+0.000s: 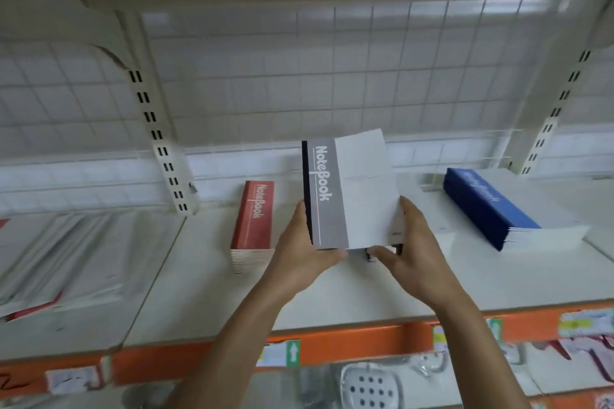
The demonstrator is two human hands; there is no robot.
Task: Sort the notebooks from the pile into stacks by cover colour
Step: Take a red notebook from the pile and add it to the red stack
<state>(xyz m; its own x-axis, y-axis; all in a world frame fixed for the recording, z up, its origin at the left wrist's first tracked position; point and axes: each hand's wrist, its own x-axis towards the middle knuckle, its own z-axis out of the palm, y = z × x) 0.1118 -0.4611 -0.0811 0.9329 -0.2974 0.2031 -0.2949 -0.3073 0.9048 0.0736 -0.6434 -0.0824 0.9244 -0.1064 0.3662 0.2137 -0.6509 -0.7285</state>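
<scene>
Left hand (300, 251) and right hand (413, 251) grip the grey notebook (352, 192), seemingly upright.

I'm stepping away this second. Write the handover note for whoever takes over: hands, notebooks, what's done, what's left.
Left hand and right hand both grip the grey notebook by its lower corners, tilted up above the shelf.
Done: a red stack lies to its left, a blue stack to its right.
Left: set the grey one down, probably between them; the blurred pile at far left awaits sorting.
</scene>
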